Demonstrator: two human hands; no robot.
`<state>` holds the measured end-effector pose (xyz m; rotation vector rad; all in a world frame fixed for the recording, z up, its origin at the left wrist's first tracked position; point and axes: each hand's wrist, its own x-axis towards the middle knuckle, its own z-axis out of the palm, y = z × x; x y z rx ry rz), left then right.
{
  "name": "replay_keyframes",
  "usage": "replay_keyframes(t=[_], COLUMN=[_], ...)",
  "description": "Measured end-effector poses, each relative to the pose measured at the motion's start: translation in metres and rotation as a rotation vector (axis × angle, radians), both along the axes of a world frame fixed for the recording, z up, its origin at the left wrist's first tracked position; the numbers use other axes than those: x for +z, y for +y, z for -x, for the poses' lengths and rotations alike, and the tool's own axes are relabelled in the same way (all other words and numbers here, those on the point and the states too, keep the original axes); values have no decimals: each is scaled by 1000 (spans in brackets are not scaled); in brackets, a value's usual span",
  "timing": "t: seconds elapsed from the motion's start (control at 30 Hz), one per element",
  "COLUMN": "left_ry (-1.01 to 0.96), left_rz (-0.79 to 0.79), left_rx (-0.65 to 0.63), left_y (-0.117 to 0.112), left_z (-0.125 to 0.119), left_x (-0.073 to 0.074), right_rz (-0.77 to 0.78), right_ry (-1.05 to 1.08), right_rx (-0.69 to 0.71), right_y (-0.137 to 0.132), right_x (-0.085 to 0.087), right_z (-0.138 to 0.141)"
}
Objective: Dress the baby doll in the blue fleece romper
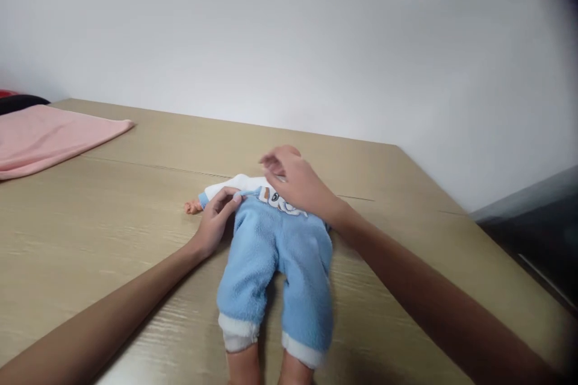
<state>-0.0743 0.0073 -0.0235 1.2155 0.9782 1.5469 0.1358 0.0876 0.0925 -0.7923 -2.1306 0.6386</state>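
A baby doll [194, 207] lies on its back on the table, feet toward me. It wears a fluffy blue and white outfit [271, 240] with a cartoon animal face on the chest and white cuffs at the legs. My left hand [219, 216] is at the outfit's waist on the left, thumb and fingers pinched on the blue cloth. Above the doll's chest and neck, my right hand [295, 180] is raised with its fingers curved and apart, slightly blurred, with nothing visible in it. It hides most of the doll's head and its other arm.
A folded pink cloth [54, 135] lies at the table's far left, with a dark and red object [20, 101] behind it. The wooden table [135, 216] ends against a white wall [253, 48]. A dark area [542, 234] lies beyond the table's right edge.
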Motion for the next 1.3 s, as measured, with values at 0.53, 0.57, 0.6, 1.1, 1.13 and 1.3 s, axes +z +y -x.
replay_keyframes(t=[0.53,0.57,0.6,1.1,1.13,1.3], left_ry=[351,365,384,273,209,-15], left_rz=[-307,-327,-351,-560,-498,-75], left_rx=[239,234,231,381,371,356], left_y=[-18,-18,-19,-25,-25,-21], left_z=[-6,-6,-6,-9,-12,-17], left_x=[3,2,0,-15,-12,-3], right_rz=[-45,-8,41,66,66,147], right_ry=[-571,-493,-410,-196,-204,-239], right_rx=[467,455,451,493,479,345], right_y=[56,55,55,40,37,12], right_x=[-24,-22,-20,-6,-4,2], right_z=[93,86,78,26,23,5])
